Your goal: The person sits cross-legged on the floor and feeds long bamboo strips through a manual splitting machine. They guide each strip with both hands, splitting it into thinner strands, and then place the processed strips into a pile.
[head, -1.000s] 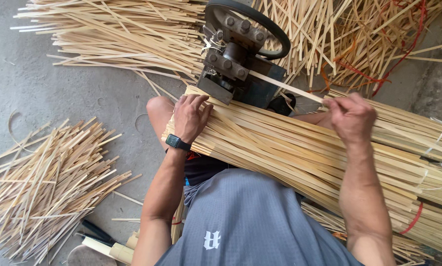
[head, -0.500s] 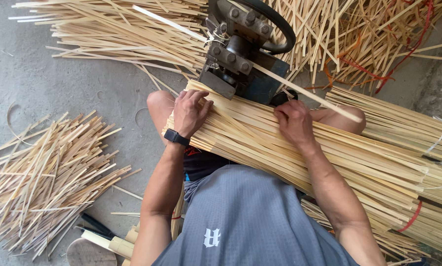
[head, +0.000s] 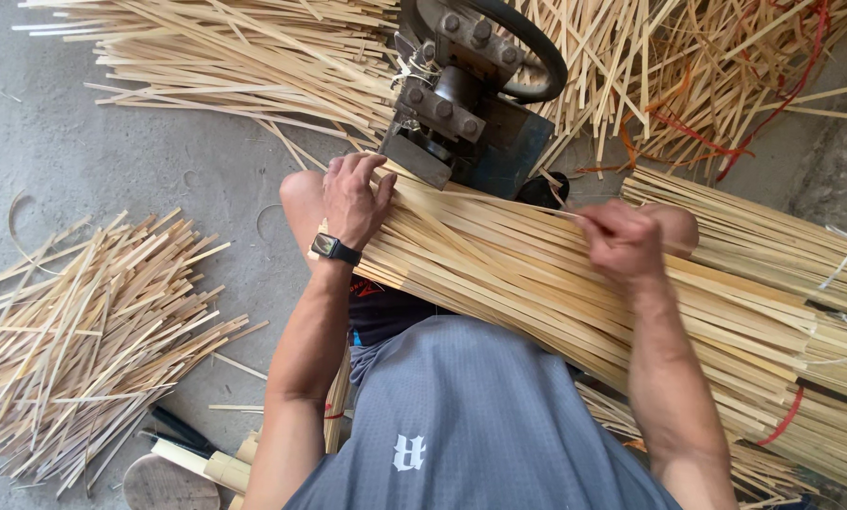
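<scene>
Grey concrete floor, bare at upper left and strewn with bamboo elsewhere. A loose heap of short split strips lies at left, while long pale strips fan across the top edge around the base of a dark metal machine standing on the floor. A tangle of strips with red cord lies at upper right.

Grey short-sleeved shirt of finely textured knit, small white emblem printed just below its middle. Dark shorts showing above the shirt's upper edge, with a bit of red and blue print. Black wristwatch with a square dark face strapped on the left wrist, left of the shirt. Forearms bare, both hands bare, no gloves.
</scene>
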